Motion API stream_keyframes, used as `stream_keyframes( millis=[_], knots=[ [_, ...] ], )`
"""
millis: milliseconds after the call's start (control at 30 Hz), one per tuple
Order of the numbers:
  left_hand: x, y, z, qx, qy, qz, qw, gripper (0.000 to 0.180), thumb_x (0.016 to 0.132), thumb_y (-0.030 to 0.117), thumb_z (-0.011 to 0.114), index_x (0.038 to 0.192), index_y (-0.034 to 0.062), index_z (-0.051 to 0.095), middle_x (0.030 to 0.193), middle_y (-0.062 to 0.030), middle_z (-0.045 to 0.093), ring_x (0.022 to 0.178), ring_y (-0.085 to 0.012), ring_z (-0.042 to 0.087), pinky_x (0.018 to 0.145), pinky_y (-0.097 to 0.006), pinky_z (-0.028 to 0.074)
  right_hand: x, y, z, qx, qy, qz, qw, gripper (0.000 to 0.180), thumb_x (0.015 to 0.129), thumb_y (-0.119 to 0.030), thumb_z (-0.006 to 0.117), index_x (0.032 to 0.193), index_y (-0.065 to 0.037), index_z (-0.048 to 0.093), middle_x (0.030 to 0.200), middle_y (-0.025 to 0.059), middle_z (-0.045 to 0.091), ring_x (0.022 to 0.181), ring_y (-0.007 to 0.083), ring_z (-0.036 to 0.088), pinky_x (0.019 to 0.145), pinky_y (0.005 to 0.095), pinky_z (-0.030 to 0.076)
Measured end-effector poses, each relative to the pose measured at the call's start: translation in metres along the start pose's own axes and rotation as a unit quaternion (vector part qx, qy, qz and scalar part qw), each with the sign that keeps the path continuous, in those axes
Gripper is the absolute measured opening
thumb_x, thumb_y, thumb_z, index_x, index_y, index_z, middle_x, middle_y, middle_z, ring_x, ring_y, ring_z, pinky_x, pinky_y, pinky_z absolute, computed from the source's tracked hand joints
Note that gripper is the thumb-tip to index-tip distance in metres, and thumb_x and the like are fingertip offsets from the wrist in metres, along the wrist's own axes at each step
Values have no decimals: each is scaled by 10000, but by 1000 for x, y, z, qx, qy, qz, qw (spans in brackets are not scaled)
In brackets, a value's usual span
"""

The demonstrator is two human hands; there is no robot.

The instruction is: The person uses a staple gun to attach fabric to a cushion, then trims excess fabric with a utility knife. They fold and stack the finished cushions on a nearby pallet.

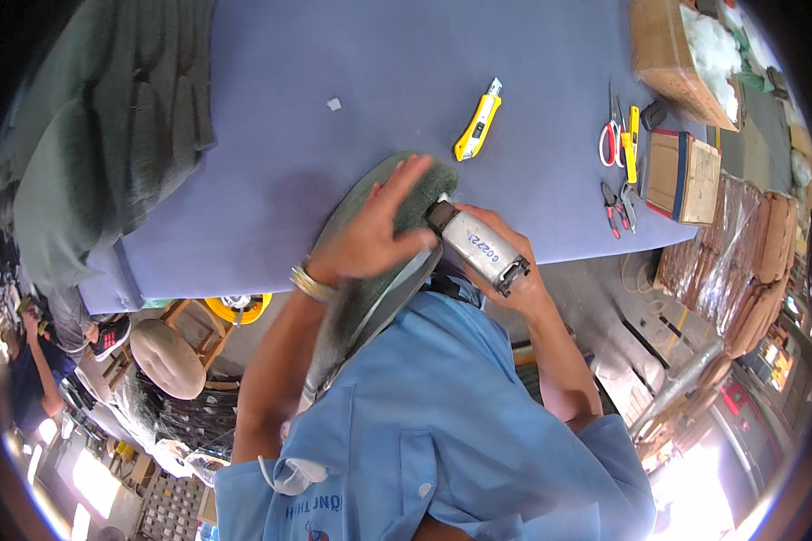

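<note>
A dark green upholstered cushion (347, 311) stands on edge between my body and the table, its far end resting over the tabletop. My left hand (370, 236) lies along its upper part, fingers stretched out and slightly blurred, with a metal bracelet at the wrist. In my right hand (525, 270) is a silver staple gun (478, 242), gripped from the right side. The gun's dark nose meets or nearly meets the cushion's edge; exact contact I cannot tell. Beyond the cushion, a yellow utility knife (478, 122) lies on the blue table (334, 54).
Stacked dark green cushions (117, 135) cover the table's left side. At right lie red-handled scissors (612, 135), a yellow tool (631, 144), pliers (615, 209) and a small box (683, 176). A carton (681, 68) holds white stuffing. Another person (41, 370) is at far left.
</note>
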State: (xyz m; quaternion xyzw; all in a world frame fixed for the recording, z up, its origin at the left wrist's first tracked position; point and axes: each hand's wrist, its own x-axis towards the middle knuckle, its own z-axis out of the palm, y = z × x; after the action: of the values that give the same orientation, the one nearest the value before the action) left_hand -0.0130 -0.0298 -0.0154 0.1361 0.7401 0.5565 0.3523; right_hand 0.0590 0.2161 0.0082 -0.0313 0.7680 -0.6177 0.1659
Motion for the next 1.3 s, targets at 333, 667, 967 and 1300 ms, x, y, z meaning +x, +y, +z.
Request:
stream_keyframes(
  millis=[333,667,967,1300],
  knots=[
    [-13,-61,10,87,36,-85,992,694,1088,580,264,1665,203,185,1733,-158,98,1603,-342,46,1258,-550,76,-12,19,3,-32,22,-63,997,722,744,26,724,1440,-75,563,1362,169,649,1250,310,647,1068,369,493],
    [-31,-5,59,313,158,-26,936,782,1004,383,582,1601,3,250,1645,-263,286,1520,-433,298,1168,-606,343,-15,26,6,-55,54,-85,993,672,761,-37,781,1406,-61,594,1345,180,663,1220,320,667,1042,383,519],
    [-32,7,58,344,169,-31,923,771,967,235,653,1570,-49,265,1566,-302,395,1424,-463,432,1149,-494,407,-20,17,9,-8,39,-28,999,650,754,31,736,1389,-15,603,1299,181,681,1167,234,678,1005,339,522],
    [-28,16,57,351,170,-79,917,834,886,143,681,1587,-28,262,1608,-242,371,1477,-419,383,1174,-497,388,-9,-7,11,6,14,27,1000,676,746,26,755,1402,-43,607,1316,198,680,1186,305,693,985,353,537]
  ],
)
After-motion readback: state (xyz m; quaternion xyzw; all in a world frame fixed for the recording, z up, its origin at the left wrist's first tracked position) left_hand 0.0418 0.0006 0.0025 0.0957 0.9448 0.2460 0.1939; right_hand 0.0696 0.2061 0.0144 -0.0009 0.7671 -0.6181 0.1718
